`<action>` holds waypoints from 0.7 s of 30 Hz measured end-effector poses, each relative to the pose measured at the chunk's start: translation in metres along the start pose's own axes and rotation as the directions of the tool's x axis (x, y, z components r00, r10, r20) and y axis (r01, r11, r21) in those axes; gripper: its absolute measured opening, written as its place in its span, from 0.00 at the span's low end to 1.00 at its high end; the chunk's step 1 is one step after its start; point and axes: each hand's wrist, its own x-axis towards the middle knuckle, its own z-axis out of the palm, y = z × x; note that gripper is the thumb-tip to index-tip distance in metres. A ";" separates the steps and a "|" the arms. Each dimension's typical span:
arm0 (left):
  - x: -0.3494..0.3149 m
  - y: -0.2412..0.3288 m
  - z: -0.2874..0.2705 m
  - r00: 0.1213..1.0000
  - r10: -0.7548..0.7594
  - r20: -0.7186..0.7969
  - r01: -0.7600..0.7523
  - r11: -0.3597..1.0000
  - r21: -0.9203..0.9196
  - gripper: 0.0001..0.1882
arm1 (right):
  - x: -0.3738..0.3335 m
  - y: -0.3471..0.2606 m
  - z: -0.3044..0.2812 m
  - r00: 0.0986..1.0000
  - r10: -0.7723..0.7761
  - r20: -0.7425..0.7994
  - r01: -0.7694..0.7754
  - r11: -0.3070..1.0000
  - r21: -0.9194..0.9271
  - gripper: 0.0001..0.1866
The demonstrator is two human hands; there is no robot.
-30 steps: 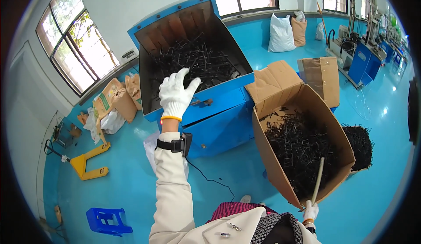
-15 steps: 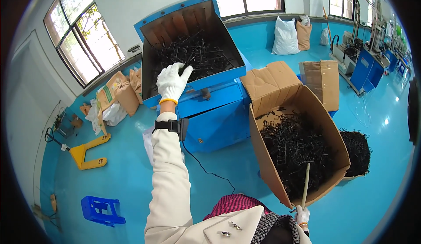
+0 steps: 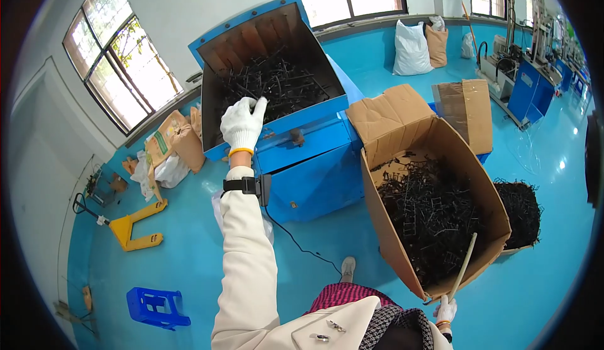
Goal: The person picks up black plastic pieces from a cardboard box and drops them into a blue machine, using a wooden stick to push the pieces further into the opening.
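My left hand (image 3: 242, 125), in a white knit glove, reaches up over the front edge of the blue machine's hopper (image 3: 217, 35). Its fingers curl onto the black plastic scrap pieces (image 3: 277, 85) that fill the hopper. My right hand (image 3: 445, 312), also gloved, is low at the right and grips a pale stick (image 3: 464, 265). The stick points up into the open cardboard box (image 3: 393, 249), which holds a tangle of black plastic scrap (image 3: 428, 211).
A heap of black scrap (image 3: 521, 208) lies on the blue floor right of the box. A yellow pallet jack (image 3: 132, 230) and blue stool (image 3: 157, 306) stand at the left. Sacks (image 3: 412, 48) sit near the far wall, machines (image 3: 525, 85) at the right.
My left hand has dropped from spread above the hopper onto the scrap at its front edge, fingers curling in. The stick in my right hand has shifted slightly in the box.
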 end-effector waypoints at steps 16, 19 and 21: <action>0.001 0.001 -0.001 1.000 -0.028 -0.003 0.028 1.000 0.012 0.26 | 0.014 0.020 0.005 0.994 0.040 0.104 -0.056 0.987 0.153 0.18; 0.001 0.001 0.000 1.000 -0.029 0.003 0.029 0.999 0.027 0.26 | 0.015 0.018 0.004 0.992 0.065 0.104 -0.082 0.983 0.164 0.18; 0.000 0.002 0.001 0.999 -0.037 0.019 0.036 0.998 0.052 0.26 | 0.016 0.018 0.005 0.991 0.080 0.105 -0.097 0.981 0.170 0.18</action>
